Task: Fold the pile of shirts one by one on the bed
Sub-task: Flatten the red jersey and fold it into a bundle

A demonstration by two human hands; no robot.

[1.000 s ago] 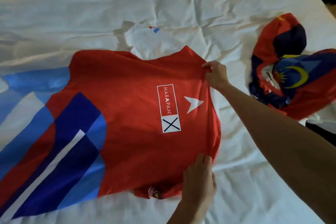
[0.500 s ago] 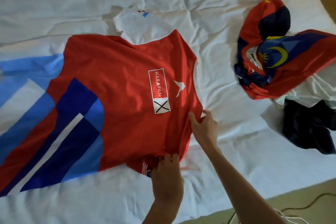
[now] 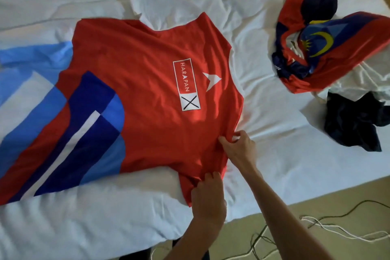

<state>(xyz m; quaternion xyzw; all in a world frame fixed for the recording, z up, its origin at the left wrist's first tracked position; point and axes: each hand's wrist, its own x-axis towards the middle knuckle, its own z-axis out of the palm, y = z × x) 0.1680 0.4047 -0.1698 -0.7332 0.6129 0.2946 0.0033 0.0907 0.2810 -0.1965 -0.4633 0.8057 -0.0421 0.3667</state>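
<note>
A red shirt (image 3: 137, 95) with blue and white stripes and a white HARAPAN logo lies spread flat on the white bed (image 3: 63, 217). My right hand (image 3: 238, 150) pinches the red fabric at the shirt's near right edge, by the shoulder. My left hand (image 3: 207, 198) grips the red sleeve just below it, near the bed's front edge. A pile of unfolded shirts sits at the right: a red and navy one (image 3: 320, 44) with a yellow crescent on top, and a dark navy one (image 3: 356, 124) beside it.
A white shirt (image 3: 152, 6) lies partly under the red shirt's far edge. White fabric (image 3: 358, 76) shows beneath the pile. The bed's edge runs across the lower right, with beige floor and black and white cables (image 3: 316, 228) beyond it.
My right hand came from the shirt's far shoulder down to its near right edge, close to my left hand. The view has tilted, showing more of the pile and floor.
</note>
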